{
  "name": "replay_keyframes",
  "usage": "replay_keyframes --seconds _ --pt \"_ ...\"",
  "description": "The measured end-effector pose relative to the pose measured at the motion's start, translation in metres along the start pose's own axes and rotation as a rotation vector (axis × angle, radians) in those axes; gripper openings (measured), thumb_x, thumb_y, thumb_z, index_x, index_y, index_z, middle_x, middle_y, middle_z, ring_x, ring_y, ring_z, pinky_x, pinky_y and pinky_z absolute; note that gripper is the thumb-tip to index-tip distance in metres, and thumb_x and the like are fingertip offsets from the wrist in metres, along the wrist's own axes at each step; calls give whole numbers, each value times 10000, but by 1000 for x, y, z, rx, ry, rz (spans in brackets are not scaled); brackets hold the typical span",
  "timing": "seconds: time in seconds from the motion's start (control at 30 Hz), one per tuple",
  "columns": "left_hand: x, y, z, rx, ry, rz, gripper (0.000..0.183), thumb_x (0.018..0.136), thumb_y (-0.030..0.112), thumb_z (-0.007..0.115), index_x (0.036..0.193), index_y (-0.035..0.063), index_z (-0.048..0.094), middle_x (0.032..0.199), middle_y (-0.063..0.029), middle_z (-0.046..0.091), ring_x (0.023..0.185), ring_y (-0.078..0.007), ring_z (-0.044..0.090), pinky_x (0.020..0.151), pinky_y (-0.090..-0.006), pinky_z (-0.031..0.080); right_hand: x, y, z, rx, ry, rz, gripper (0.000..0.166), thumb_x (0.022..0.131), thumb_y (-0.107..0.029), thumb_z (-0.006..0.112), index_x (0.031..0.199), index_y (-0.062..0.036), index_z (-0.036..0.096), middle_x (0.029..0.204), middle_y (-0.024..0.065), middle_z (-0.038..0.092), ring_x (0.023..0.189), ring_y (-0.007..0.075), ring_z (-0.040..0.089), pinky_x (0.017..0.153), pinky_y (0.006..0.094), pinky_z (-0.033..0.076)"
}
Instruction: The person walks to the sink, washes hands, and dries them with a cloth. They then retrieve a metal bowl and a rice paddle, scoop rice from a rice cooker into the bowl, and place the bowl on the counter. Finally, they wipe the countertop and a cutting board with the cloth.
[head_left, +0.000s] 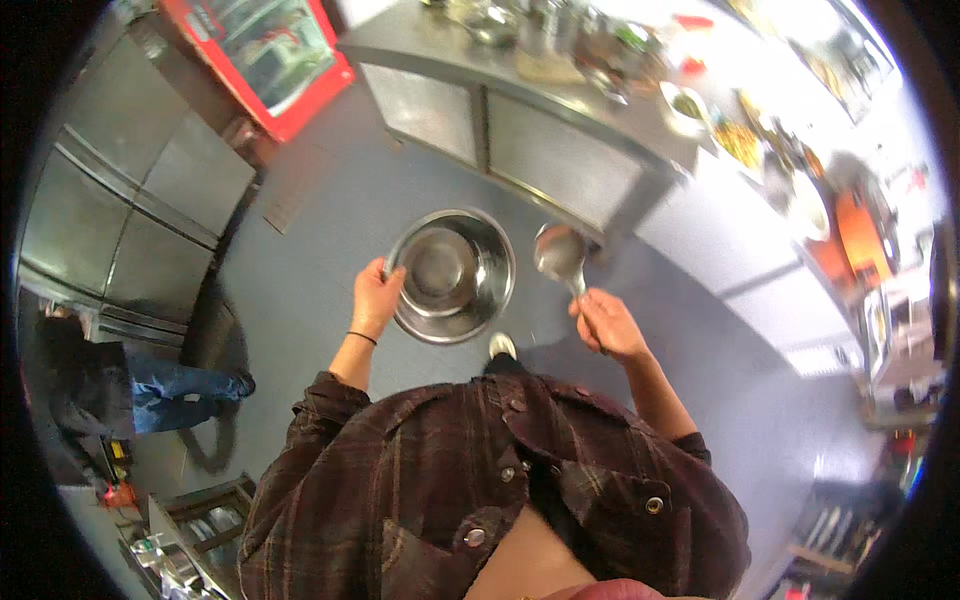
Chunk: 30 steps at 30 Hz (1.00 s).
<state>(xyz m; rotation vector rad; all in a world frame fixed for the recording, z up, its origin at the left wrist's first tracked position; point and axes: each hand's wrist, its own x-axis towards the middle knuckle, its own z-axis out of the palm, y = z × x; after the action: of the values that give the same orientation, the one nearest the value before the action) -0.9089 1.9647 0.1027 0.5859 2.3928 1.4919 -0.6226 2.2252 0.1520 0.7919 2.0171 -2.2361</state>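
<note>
By its rim, at its left side, my left hand (376, 294) holds a round stainless steel bowl (491, 281) in the middle of the view. The inside of the bowl faces up and shows no food. To the right of it, my right hand (609, 324) is closed around the handle of a large metal ladle (561, 253), whose shiny round head points away from me. The ladle and the bowl are apart, both above the grey floor.
A long steel counter (450, 52) with bowls and food containers runs across the top and right. A red-framed glass-door fridge (281, 60) stands upper left, beside steel cabinets (120, 187). Another person in jeans (172, 390) is at the left.
</note>
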Motion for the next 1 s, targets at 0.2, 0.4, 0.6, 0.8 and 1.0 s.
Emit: replay_keyframes --seconds 0.2,0.4,0.6,0.8,1.0 --pt "167 58 -59 697 -106 319 496 749 515 696 684 34 590 700 -157 600 680 -366 589 583 -460 447 248 -99 61 -1048 -371 -473 198 910 -209 484 906 -31 570 779 164 628 735 349 624 630 470 473" --pt "314 14 -104 776 -340 331 522 669 561 734 695 48 638 690 -167 614 684 -373 609 606 -460 473 450 -217 179 -1383 -588 -689 157 768 -112 546 803 -15 664 814 217 668 785 385 660 667 486 529" --pt "479 -22 -150 700 -331 357 218 774 294 666 896 113 674 792 -155 642 767 -379 619 672 -473 498 612 -303 232 -1380 -636 -838 199 803 -229 570 854 -59 661 771 178 667 753 375 649 652 490 513" --pt "645 -8 -208 648 -50 373 158 795 227 668 808 74 633 710 -153 580 708 -368 591 610 -448 470 757 -439 142 -1134 -274 -778 355 821 -403 656 1087 -168 634 930 65 699 834 281 663 714 388 523" --pt "761 4 -262 655 373 367 291 773 155 713 645 19 490 626 -145 497 613 -354 502 559 -430 414 951 -557 -77 -900 419 -785 314 880 -308 593 1093 -86 654 946 110 691 888 253 651 799 349 506"
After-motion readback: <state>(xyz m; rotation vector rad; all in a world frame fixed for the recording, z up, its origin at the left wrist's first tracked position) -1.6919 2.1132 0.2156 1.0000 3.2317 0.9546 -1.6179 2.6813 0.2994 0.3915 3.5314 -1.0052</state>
